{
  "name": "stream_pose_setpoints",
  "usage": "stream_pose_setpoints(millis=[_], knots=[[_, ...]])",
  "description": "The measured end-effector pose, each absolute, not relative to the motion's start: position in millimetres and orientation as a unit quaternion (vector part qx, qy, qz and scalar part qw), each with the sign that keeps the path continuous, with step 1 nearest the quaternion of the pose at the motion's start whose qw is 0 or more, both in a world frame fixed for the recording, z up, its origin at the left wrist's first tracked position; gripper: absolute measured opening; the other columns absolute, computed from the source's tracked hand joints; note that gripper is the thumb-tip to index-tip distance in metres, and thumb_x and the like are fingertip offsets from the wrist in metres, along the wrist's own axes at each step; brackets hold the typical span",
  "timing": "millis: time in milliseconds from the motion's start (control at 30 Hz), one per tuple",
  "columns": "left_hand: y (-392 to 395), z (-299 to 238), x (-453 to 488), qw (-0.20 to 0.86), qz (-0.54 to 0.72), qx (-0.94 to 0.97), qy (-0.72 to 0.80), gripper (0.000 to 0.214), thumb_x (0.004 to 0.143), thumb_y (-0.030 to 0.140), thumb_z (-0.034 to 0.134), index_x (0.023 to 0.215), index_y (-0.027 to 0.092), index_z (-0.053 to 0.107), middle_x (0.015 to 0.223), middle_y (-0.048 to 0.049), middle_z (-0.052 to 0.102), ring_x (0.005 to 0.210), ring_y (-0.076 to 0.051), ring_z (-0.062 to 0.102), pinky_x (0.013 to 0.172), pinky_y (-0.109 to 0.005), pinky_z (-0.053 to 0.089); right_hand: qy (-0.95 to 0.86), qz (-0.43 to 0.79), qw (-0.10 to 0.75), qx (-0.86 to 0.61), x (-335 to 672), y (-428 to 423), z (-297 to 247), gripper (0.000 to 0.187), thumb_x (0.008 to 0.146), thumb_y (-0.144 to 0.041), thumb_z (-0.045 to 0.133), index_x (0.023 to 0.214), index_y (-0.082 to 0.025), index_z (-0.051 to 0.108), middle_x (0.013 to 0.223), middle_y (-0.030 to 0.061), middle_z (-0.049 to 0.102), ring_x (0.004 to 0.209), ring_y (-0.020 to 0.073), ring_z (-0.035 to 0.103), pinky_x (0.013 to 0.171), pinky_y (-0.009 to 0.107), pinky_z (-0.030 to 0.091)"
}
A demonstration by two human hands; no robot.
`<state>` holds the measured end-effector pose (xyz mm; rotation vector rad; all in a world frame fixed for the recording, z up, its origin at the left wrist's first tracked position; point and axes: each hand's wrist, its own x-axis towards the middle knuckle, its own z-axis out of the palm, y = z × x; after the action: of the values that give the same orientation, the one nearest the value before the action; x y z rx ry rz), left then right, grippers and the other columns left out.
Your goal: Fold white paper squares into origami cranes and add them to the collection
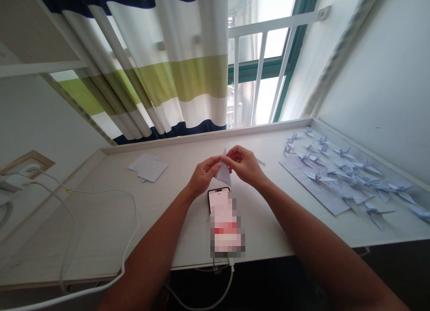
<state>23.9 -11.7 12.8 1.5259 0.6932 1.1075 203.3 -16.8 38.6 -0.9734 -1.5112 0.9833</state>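
Pale folded paper piece [223, 173] pinched between left hand [203, 176] and right hand [244, 164] above white wood desk [101, 230]; one black smartphone [217, 198] below, one small white paper stack [148, 167] left, about twenty paper cranes [342, 172] right.

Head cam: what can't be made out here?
- Phone screen: head view, pixelated blur covers most of it.
- Folded paper: head view, left hand and right hand hide its upper folds.
- Printed sheet: head view, text too small to read, paper cranes partly cover it.
- Rightmost paper crane: head view, cut off by the right edge.
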Motion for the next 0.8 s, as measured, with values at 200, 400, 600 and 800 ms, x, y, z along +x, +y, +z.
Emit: stream_pose_setpoints(millis=[200, 400, 600, 800], knots=[[-12, 15, 23, 0.563, 0.461, 0.612, 0.309, 0.048, 0.090, 0.048, 0.065, 0.124, 0.015, 0.071, 0.095, -0.0103, 0.077, 0.079, -0.023, 0.074, 0.071, -0.034, 0.058, -0.624, 0.409, 0.515, -0.421, 204, -18, 42, 0.047, 0.075, -0.061, 0.079, 0.084, -0.020, 0.058, 0.075, 0.0035, 0.067, 0.065, 0.0185, 0.067, 0.050, 0.031, 0.058], [-9, 12, 21, 0.547, 0.455, 0.628, 0.315, 0.046, 0.091, 0.047, 0.064, 0.121, 0.014, 0.073, 0.094, -0.0112, 0.077, 0.081, -0.023, 0.073, 0.075, -0.035, 0.058, -0.627, 0.395, 0.513, -0.433, 204, -19, 42, 0.034, 0.079, -0.048, 0.078, 0.085, -0.020, 0.060, 0.076, 0.0042, 0.068, 0.066, 0.0184, 0.066, 0.053, 0.031, 0.058], [-3, 9, 19, 0.428, 0.492, 0.658, 0.377, 0.031, 0.090, 0.038, 0.062, 0.106, 0.015, 0.077, 0.097, -0.0074, 0.077, 0.084, -0.020, 0.069, 0.072, -0.028, 0.052, -0.637, 0.350, 0.502, -0.468, 207, -14, 40, 0.012, 0.083, -0.026, 0.062, 0.079, -0.017, 0.070, 0.077, 0.0056, 0.072, 0.071, 0.0191, 0.064, 0.061, 0.030, 0.051], [0, 11, 16, 0.442, 0.495, 0.626, 0.408, 0.033, 0.088, 0.040, 0.064, 0.108, 0.015, 0.073, 0.077, -0.0044, 0.073, 0.061, -0.015, 0.061, 0.055, -0.023, 0.044, -0.604, 0.437, 0.497, -0.445, 208, -8, 34, 0.015, 0.079, -0.029, 0.066, 0.078, -0.017, 0.074, 0.079, 0.0059, 0.074, 0.071, 0.0188, 0.064, 0.061, 0.029, 0.050]])
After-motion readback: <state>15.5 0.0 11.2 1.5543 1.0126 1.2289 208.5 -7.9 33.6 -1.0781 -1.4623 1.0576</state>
